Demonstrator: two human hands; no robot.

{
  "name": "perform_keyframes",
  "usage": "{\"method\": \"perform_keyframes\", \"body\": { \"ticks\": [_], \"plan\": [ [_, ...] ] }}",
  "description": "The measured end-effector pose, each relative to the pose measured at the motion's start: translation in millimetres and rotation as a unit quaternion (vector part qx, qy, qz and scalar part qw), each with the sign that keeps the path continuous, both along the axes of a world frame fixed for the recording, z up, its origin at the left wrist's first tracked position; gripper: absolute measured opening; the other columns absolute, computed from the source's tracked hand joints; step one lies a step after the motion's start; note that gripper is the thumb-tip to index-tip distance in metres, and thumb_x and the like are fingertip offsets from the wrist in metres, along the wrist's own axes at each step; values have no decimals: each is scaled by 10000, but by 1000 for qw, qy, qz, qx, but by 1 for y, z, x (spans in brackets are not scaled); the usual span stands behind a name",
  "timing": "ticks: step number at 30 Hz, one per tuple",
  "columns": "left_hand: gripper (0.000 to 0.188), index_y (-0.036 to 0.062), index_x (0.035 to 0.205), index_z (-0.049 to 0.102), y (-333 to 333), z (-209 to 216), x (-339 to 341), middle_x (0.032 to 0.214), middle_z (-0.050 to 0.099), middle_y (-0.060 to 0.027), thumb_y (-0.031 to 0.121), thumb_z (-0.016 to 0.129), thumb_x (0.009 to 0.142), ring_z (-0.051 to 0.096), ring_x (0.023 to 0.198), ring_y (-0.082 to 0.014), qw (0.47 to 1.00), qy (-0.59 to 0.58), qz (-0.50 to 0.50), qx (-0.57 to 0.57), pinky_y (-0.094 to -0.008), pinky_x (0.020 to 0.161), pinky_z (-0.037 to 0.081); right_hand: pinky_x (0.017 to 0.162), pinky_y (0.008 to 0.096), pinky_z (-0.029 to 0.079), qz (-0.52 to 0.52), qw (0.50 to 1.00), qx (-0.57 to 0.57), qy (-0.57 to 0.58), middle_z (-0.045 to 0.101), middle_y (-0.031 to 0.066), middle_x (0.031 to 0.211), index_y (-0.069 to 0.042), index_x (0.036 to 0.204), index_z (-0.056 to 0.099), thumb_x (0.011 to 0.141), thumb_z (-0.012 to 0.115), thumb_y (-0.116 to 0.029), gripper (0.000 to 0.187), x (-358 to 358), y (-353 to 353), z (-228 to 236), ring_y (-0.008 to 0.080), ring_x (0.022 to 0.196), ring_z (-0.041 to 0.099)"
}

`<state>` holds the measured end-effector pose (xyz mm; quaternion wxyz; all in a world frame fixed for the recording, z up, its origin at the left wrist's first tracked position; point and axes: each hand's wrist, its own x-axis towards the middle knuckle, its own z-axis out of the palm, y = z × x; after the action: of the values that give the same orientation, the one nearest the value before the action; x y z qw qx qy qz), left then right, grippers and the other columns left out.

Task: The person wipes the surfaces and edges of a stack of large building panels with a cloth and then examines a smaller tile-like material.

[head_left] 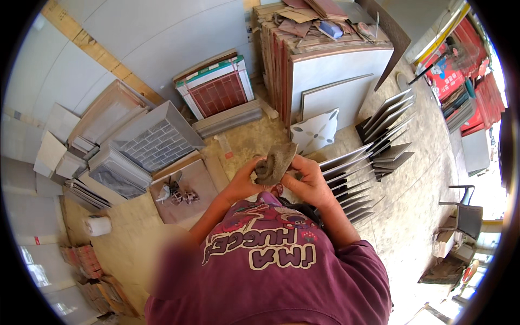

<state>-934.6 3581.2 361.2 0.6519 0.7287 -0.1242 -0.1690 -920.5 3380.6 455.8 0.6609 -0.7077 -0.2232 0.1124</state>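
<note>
Both my hands hold a crumpled grey-brown cloth [275, 164] in front of my chest. My left hand [246, 180] is closed on its left side, with the fingers partly hidden by the folds. Gripping the right edge, my right hand [310, 181] pinches the cloth between thumb and fingers. One corner of the cloth stands up toward the far side. Just beyond it, a white tile with a grey leaf pattern [316, 131] leans against a stack of large boards.
Tile samples stand in a rack [352, 187] close on my right. A tall stack of boards [330, 70] rises ahead. Brick-pattern panels [157, 143] lean at the left, near a flat board [184, 203] bearing small items. A white roll [98, 225] lies farther left; a chair [467, 216] stands far right.
</note>
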Motion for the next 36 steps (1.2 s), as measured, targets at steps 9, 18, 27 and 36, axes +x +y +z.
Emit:
{"method": "perform_keyframes", "body": {
  "ticks": [9, 18, 27, 36],
  "plan": [
    [364, 24, 1151, 531, -13, -59, 63, 894, 623, -42, -8, 562, 790, 597, 872, -138, 991, -91, 97, 32, -260, 766, 468, 783, 275, 460, -94, 987, 78, 104, 629, 57, 922, 24, 1054, 587, 810, 578, -21, 248, 49, -32, -18, 117, 871, 577],
    [391, 10, 1177, 519, 5, -46, 146, 896, 603, -21, -68, 461, 799, 569, 857, -112, 984, 34, 157, -78, -248, 751, 463, 740, 311, 502, -202, 944, -253, 64, 641, 119, 911, -8, 1011, 606, 816, 604, -124, 226, 96, -49, -49, 219, 836, 640],
    [540, 31, 1281, 428, 12, -11, 226, 1149, 528, -40, -134, 439, 767, 496, 1079, -124, 973, 116, 0, -197, -252, 916, 400, 819, 287, 465, -165, 949, -186, 195, 569, 146, 1105, 0, 1311, 401, 782, 724, -215, 656, 166, 16, -47, 160, 937, 582],
    [555, 42, 1301, 387, 39, -15, 280, 1200, 491, -32, -100, 543, 788, 455, 1118, -112, 967, 67, -117, -215, -257, 959, 365, 882, 277, 439, -242, 935, 19, 259, 497, 155, 1213, 65, 1357, 277, 743, 754, -355, 884, 200, 57, -73, 189, 1054, 530]
  ]
}}
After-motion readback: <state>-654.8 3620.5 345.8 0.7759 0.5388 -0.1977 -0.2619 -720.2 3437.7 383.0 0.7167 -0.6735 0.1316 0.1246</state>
